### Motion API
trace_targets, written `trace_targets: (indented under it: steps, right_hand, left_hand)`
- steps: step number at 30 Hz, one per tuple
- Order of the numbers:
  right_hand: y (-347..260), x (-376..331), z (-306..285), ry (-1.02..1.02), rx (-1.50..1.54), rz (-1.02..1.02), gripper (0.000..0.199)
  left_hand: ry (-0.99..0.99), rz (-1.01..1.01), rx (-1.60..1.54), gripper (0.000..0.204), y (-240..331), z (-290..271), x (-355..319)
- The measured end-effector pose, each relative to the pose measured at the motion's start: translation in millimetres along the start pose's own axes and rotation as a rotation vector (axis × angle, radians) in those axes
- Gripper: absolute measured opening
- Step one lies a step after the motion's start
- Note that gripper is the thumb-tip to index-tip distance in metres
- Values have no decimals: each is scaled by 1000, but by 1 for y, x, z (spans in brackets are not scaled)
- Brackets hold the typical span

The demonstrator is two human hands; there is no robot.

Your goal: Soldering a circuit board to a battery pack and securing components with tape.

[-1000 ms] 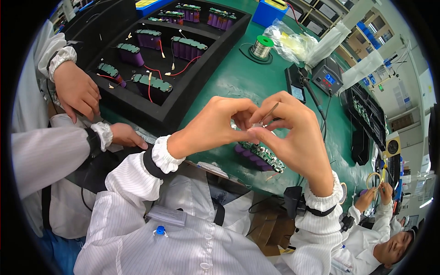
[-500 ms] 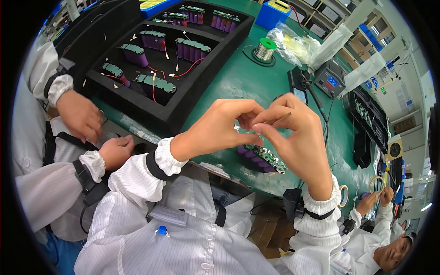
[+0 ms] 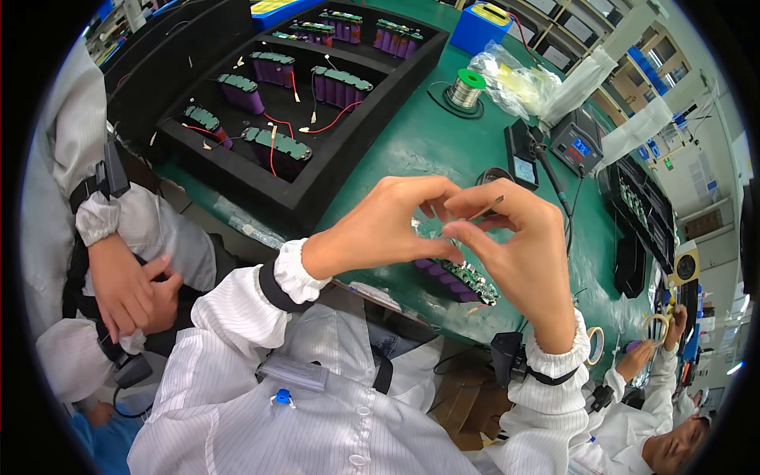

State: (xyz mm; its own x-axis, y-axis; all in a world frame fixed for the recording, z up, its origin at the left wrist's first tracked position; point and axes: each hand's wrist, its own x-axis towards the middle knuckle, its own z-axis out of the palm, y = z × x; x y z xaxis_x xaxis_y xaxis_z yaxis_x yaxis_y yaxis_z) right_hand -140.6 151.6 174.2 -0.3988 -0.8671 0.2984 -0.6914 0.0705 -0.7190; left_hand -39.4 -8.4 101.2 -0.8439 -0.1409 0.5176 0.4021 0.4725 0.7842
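Observation:
Both of my hands meet above the green bench. My right hand [image 3: 518, 245] pinches a thin metal tool [image 3: 488, 207] that slants up past its fingers; whether it is a pair of tweezers I cannot tell. My left hand [image 3: 388, 222] is curled, thumb and fingers brought near the right fingertips, and what it grips, if anything, is too small to make out. Just below the hands, a battery pack [image 3: 453, 283] with purple cells and a green circuit board on top lies on the bench, partly covered by my left thumb.
A black foam tray [image 3: 324, 186] holds several purple battery packs with red wires. Beyond are a solder spool [image 3: 465, 89], a soldering station [image 3: 575, 142], its iron [image 3: 552, 178] and a blue battery [image 3: 480, 28]. A co-worker's hands [image 3: 131, 293] are at left; another person [image 3: 657, 419] is at right.
The co-worker's hands on the left have dropped lower and come together. My hands stay above the battery pack with little change; the view has shifted slightly.

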Motion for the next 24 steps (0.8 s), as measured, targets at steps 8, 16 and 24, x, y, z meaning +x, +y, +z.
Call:
trace_targets:
  steps: [8,16,24]
  right_hand:
    - [-1,1,4,43,45,-29,26]
    - [-2,-2,0,-37,31,13,31]
    - [-3,-3,0,-85,81,30,31]
  left_hand:
    - [5,-69,-95,37,-5,-3,-4]
    - [-68,-86,58,29,-6,-16,-10]
    - [-183,-86,134,16,-21,-7,-17]
